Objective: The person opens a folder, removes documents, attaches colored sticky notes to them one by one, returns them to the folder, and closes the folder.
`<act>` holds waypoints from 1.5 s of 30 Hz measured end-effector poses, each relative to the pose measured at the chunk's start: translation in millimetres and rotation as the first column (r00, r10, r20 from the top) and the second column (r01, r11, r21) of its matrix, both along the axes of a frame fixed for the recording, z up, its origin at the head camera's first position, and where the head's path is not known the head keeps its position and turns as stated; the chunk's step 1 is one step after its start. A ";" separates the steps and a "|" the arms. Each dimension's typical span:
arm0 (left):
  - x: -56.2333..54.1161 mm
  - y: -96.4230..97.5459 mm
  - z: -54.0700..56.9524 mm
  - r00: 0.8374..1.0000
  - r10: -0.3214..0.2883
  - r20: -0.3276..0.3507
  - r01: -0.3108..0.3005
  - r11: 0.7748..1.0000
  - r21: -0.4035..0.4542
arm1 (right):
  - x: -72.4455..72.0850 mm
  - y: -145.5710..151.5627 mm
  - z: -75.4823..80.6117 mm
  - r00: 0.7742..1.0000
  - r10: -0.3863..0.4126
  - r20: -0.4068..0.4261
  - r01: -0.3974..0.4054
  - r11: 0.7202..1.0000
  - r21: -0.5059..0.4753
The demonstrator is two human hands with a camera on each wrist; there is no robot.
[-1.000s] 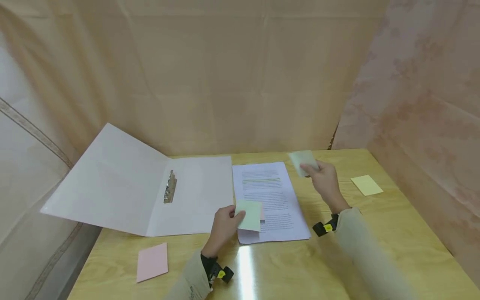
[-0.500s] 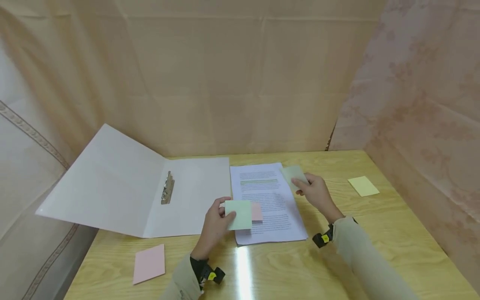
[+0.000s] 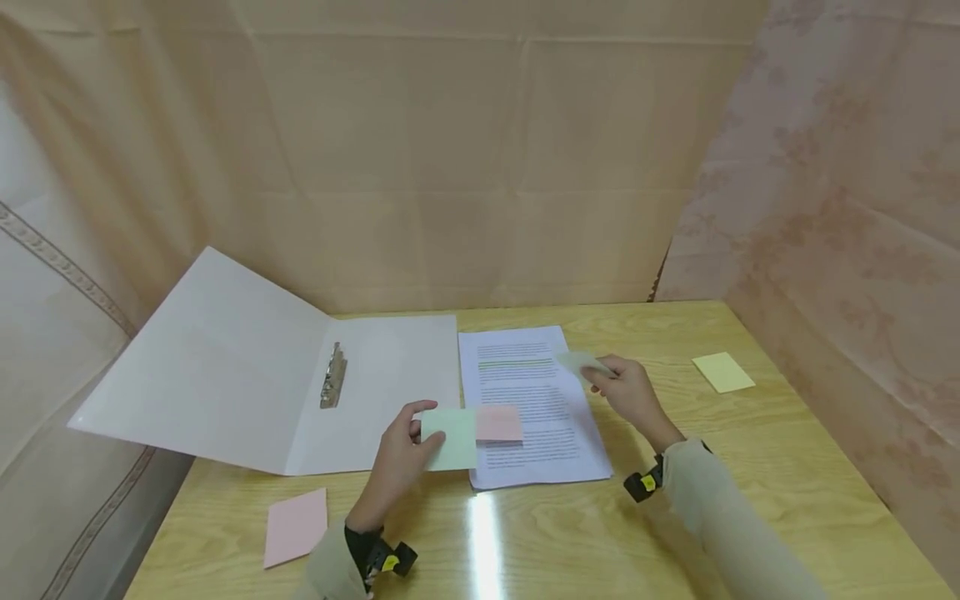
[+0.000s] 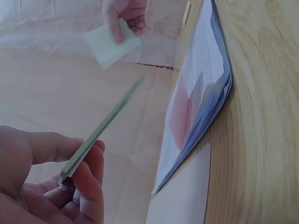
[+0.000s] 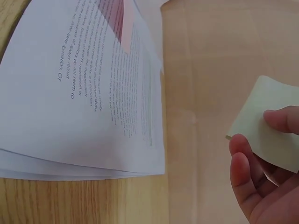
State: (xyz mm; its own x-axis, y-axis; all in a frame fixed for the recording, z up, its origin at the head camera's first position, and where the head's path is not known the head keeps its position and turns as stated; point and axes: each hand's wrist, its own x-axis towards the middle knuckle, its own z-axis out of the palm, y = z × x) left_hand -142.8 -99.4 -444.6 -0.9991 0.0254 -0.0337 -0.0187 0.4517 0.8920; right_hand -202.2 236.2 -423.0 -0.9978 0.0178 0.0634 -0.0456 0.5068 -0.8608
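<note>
My left hand (image 3: 405,450) pinches a pad of pale green sticky notes (image 3: 452,440) between thumb and fingers, over the gap between the folder and the papers. Seen edge-on in the left wrist view, the pad (image 4: 100,128) has some thickness. In my right hand (image 3: 628,390) is a single pale green sticky note (image 3: 579,362), pinched over the upper right edge of a stack of printed sheets (image 3: 517,367). The right wrist view shows that note (image 5: 268,119) bending slightly under my thumb. A pink sticky note (image 3: 500,423) is on the top sheet, which also bears a green highlighted line.
A white lever-clip folder (image 3: 397,367) lies open left of the papers, its metal clip (image 3: 333,377) near the spine and its cover raised. A pink sticky-note pad (image 3: 296,527) lies at the front left, a yellow one (image 3: 723,372) at the right. Curtains hang behind the wooden table (image 3: 600,542).
My left hand has drawn the green pad leftward, uncovering the pink note. The right hand has brought its green note down and left to the papers' edge, tilting it flatter.
</note>
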 end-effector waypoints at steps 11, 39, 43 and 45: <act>7.7 -25.8 3.7 0.999 0.026 0.018 -0.025 0.997 -0.068 | 1.8 -0.8 -8.5 1.000 0.003 -0.009 -0.003 0.999 0.051; 22.4 -79.5 -14.8 0.988 0.006 0.156 0.056 0.920 -0.388 | 2.0 0.3 -25.1 0.997 0.072 -0.006 -0.071 0.995 0.063; 23.0 -86.3 -16.6 0.984 -0.013 0.179 0.095 0.883 -0.460 | 1.8 0.7 -26.6 0.998 0.070 -0.006 -0.070 0.995 0.065; 23.3 -88.0 -18.2 0.983 -0.021 0.184 0.109 0.869 -0.483 | 1.6 1.0 -27.3 0.998 0.068 -0.003 -0.068 0.995 0.070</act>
